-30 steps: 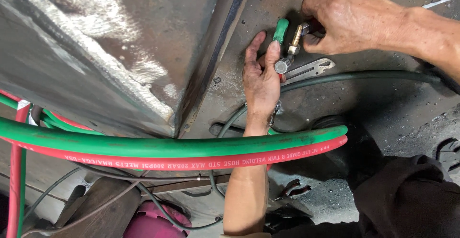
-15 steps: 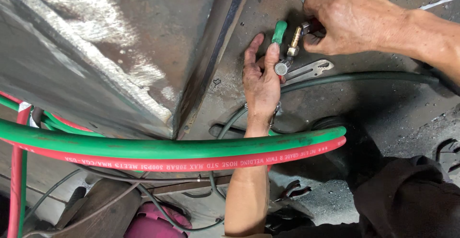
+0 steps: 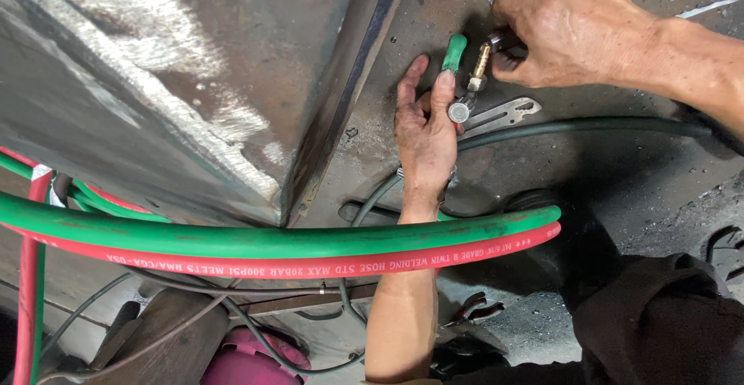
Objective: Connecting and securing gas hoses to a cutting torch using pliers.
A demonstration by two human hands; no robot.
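Little has shifted since the earlier frames: both hands hold nearly the same places. Left hand (image 3: pixel 425 133) lies palm-down on the dark steel plate (image 3: pixel 604 176), fingers partly spread, fingertips touching the round silver fitting (image 3: pixel 459 112) and the green hose end (image 3: pixel 454 51); whether it grips either cannot be told. Right hand (image 3: pixel 577 32) is curled shut around the brass connector (image 3: pixel 480 63), just above the silver fitting. A flat metal wrench (image 3: pixel 508 112) lies on the plate beside the fitting, untouched.

Risk, as a judgement: the small brass connector could slip or cross-thread if turned by fingers alone, and the twin green-and-red welding hose (image 3: pixel 310 249) crossing the left forearm could snag the arm.

Count: two hands, one brass connector, one silver fitting, one wrench, one twin hose, one dark cable (image 3: pixel 604 127).
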